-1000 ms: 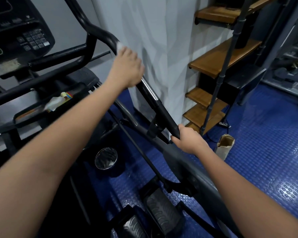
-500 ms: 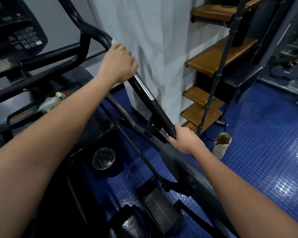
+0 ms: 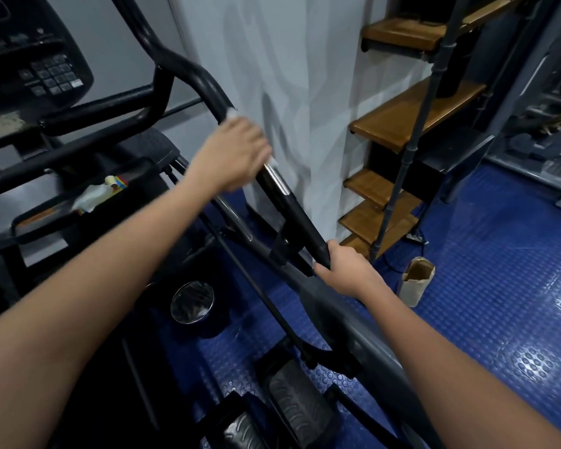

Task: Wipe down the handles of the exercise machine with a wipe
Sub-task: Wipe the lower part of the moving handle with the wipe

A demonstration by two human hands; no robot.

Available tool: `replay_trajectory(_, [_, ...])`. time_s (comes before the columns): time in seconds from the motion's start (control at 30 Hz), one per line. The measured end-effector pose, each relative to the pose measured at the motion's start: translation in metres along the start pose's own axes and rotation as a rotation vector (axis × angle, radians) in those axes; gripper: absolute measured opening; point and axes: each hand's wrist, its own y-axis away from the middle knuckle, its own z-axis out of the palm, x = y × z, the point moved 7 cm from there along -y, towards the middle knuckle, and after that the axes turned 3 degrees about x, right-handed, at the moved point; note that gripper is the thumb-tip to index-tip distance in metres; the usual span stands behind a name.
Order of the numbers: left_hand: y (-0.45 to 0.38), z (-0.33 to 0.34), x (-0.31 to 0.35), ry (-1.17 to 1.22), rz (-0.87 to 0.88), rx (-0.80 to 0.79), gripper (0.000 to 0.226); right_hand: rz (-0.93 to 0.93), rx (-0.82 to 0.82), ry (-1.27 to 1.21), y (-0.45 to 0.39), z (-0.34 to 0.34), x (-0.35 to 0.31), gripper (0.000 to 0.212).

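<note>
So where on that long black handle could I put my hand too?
The bare stretch of the handle lies between the left hand, which grips it through the wipe, and the right hand gripping lower down. Above the left hand the bar curves up bare too. By the foot pedals it is crowded with rods.

The blue bumpy floor holds the big black exercise machine, a small brown paper bag standing up near the bottom of the wooden stairs, and a dark cord lying by the lowest step.
</note>
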Motion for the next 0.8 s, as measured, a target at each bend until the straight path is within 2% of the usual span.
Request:
replay_trajectory(0.1, [-0.020,-0.016,-0.042,-0.089,-0.174,0.003,0.057,0.007,-0.006,-0.003,0.001,0.000,-0.001,0.028])
replay_trajectory(0.17, [-0.025,-0.017,-0.034,-0.120,-0.233,-0.036,0.058,0.008,-0.005,0.000,0.001,0.000,-0.001,0.027])
replay_trajectory(0.33, [0.017,0.017,0.078,0.103,0.019,-0.060,0.053,0.003,-0.002,0.004,0.001,-0.002,-0.002,0.028])
replay_trajectory(0.4, [0.043,0.022,0.099,0.214,-0.014,0.028,0.045,0.000,0.011,0.002,0.001,-0.003,-0.003,0.027])
replay_trajectory(0.57, [0.045,0.021,0.061,0.411,-0.366,0.137,0.056,-0.007,0.012,0.004,0.002,-0.002,-0.002,0.026])
replay_trajectory(0.73, [0.004,0.008,-0.033,0.796,-0.850,0.343,0.065,-0.013,0.016,0.008,0.001,-0.001,-0.002,0.025])
replay_trajectory(0.8, [-0.004,0.007,-0.052,1.026,-1.050,0.372,0.071,-0.015,0.024,0.015,0.001,-0.002,-0.003,0.025])
